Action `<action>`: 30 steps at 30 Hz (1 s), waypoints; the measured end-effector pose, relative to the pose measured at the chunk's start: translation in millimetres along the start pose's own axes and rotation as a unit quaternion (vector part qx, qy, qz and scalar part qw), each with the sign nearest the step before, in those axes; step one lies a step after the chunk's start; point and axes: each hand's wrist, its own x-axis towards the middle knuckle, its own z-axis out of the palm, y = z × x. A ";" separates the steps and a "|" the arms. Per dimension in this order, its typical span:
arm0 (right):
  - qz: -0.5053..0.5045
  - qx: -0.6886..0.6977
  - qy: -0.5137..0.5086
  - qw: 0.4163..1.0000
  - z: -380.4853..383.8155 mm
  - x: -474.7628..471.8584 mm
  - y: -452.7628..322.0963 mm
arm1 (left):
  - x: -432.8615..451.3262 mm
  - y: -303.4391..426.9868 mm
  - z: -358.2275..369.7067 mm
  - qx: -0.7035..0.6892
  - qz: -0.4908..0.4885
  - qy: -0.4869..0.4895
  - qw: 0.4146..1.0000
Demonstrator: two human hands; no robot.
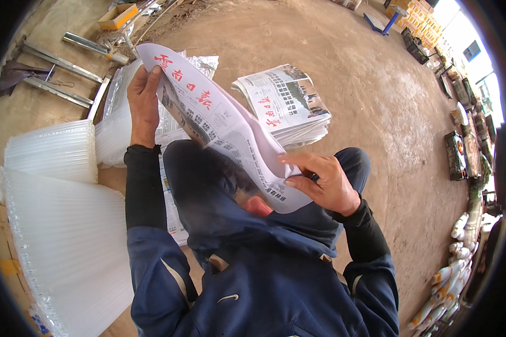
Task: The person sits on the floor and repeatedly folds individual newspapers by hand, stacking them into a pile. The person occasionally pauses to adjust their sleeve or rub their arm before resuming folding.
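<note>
A newspaper with red characters is stretched between my two hands above my knees, its sheets bulging apart. My left hand pinches its upper left end between thumb and fingers. At its lower right edge, my right hand grips a crumpled bit of the sheets. Beyond my knees, a stack of folded newspapers lies on the floor. More printed sheets lie beside my left leg, partly hidden by it.
Bundles of clear plastic air-column packaging fill the left side. A metal frame and an open yellow carton are at the upper left. Bagged goods, a black crate and a blue platform scale line the right.
</note>
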 end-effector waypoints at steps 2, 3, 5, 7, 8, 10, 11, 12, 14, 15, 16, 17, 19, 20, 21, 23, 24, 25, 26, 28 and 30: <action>0.077 0.025 0.011 0.997 -0.5 0.1 -11.3 | -2.0 -3.7 1.3 -0.028 -0.014 0.001 1.000; 0.101 0.028 0.017 0.994 -0.2 0.2 -13.9 | -3.1 -4.0 2.1 -0.042 -0.021 0.001 0.999; 0.081 -0.002 0.027 0.996 1.9 0.7 -13.1 | -4.7 -3.1 2.5 -0.028 -0.031 -0.001 0.999; 0.029 -0.032 0.033 0.999 3.7 0.9 -6.2 | -5.1 -3.5 3.0 -0.015 -0.035 -0.002 0.999; -0.005 -0.046 0.035 0.998 4.7 1.1 -1.1 | -4.1 -4.1 2.7 -0.009 -0.034 -0.003 0.999; 0.001 -0.077 0.001 0.997 3.3 -1.7 6.9 | -3.6 -6.0 2.8 -0.005 -0.035 -0.005 0.999; 0.003 -0.092 -0.017 0.996 2.6 -2.9 8.5 | -3.3 -6.5 3.0 -0.008 -0.036 -0.005 0.999; 0.008 -0.091 -0.014 0.996 3.4 -2.5 7.8 | -3.2 -4.6 3.4 -0.009 -0.037 -0.005 0.999; 0.019 -0.090 -0.010 0.996 6.5 -0.9 3.8 | -5.3 -1.4 8.5 0.119 -0.044 0.014 0.992; 0.014 -0.077 -0.002 0.997 8.5 -0.1 0.7 | -7.3 -0.4 14.9 0.182 -0.049 0.022 0.982; 0.007 -0.062 0.005 0.998 11.8 3.5 -2.6 | -10.9 -5.7 22.3 0.248 0.033 0.026 0.968; -0.001 -0.047 0.011 0.999 15.4 7.8 -5.0 | -22.3 -6.8 25.5 0.304 -0.004 0.020 0.953; -0.007 -0.048 0.018 0.999 21.1 14.1 -7.3 | -50.4 24.7 55.3 0.213 -0.102 -0.070 0.969; -0.015 -0.046 0.018 0.999 24.7 19.7 -8.0 | -65.1 34.6 64.4 0.136 -0.143 -0.118 0.973; -0.013 -0.043 0.023 0.999 29.1 23.4 -6.6 | -76.7 54.0 74.1 0.099 -0.185 -0.186 0.960; -0.013 -0.034 0.024 0.999 43.8 31.6 -0.9 | -104.0 61.0 86.2 -0.029 -0.242 -0.215 0.946; -0.013 -0.026 0.031 0.999 50.0 34.3 1.7 | -112.3 75.3 90.2 -0.019 -0.261 -0.235 0.936; -0.008 -0.010 0.039 0.999 55.2 36.1 2.1 | -116.2 84.6 91.7 -0.009 -0.277 -0.254 0.927; -0.003 0.006 0.046 0.999 60.0 37.0 1.9 | -117.2 82.3 91.7 -0.016 -0.264 -0.256 0.930; 0.016 0.026 0.050 0.998 68.5 39.6 2.7 | -119.9 74.9 87.5 -0.027 -0.236 -0.252 0.938; 0.029 0.037 0.039 0.998 70.8 39.5 6.6 | -121.7 69.9 76.6 -0.023 -0.261 -0.237 0.936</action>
